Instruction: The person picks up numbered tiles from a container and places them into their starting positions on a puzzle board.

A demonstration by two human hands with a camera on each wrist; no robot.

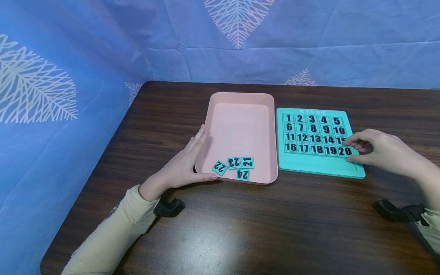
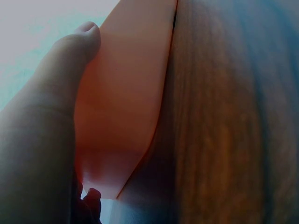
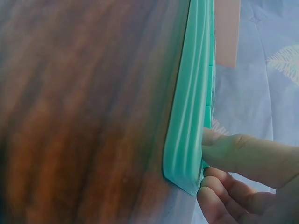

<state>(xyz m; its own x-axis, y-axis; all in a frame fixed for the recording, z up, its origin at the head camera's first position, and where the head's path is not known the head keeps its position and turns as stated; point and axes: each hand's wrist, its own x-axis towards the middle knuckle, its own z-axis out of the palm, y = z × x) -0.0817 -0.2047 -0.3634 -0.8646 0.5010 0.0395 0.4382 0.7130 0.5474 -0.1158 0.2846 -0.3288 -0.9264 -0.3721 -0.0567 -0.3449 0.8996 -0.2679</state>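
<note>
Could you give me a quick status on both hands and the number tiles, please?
Left hand flat against pink tray. Right hand fingertips on tile 20. Tiles 21-24 loose in tray. Nothing in the way.

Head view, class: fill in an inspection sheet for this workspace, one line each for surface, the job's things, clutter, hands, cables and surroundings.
Surface: dark wooden table.
Job's things: green number board filled with tiles 1 to 20, bottom row empty; pink tray left of it holding loose tiles 21, 22, 23 and 24.
Clutter: nothing seen.
Hands: left hand flat against the tray's left wall; right hand at the board's right edge, fingers on tile 20.
Cables: nothing seen; black wrist mounts only.
Surroundings: blue cloth with white leaf prints.
</note>
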